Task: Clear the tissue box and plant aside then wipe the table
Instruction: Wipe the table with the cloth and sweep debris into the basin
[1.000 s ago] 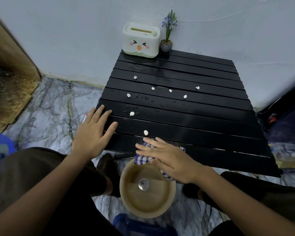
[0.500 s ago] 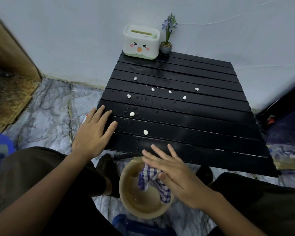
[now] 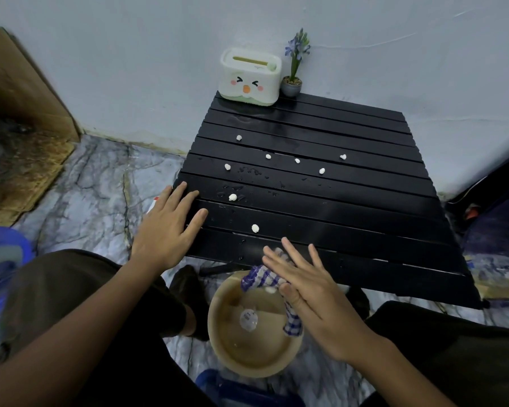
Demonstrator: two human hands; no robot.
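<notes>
Slatted black table [image 3: 321,201], checked cloth [image 3: 262,279].

My one camera sits on the head, looking forward and steeply down with a wide lens, close over my knees and the near edge of the worktop [image 3: 321,207], its far edge meeting the wall [image 3: 130,69].

- The black slatted table [image 3: 350,201] looks glossy and smooth, with wet droplets toward 9 o'clock.
- The white rounded plastic tissue box [image 3: 249,79] at 12 o'clock has a smooth, satiny finish.
- The blue-and-white checked woven cloth [image 3: 262,279] looks soft and matt.
- The round tan bowl [image 3: 288,359] appears smooth plastic.
- The grey veined marble floor [image 3: 94,183] has a dull sheen.
</notes>
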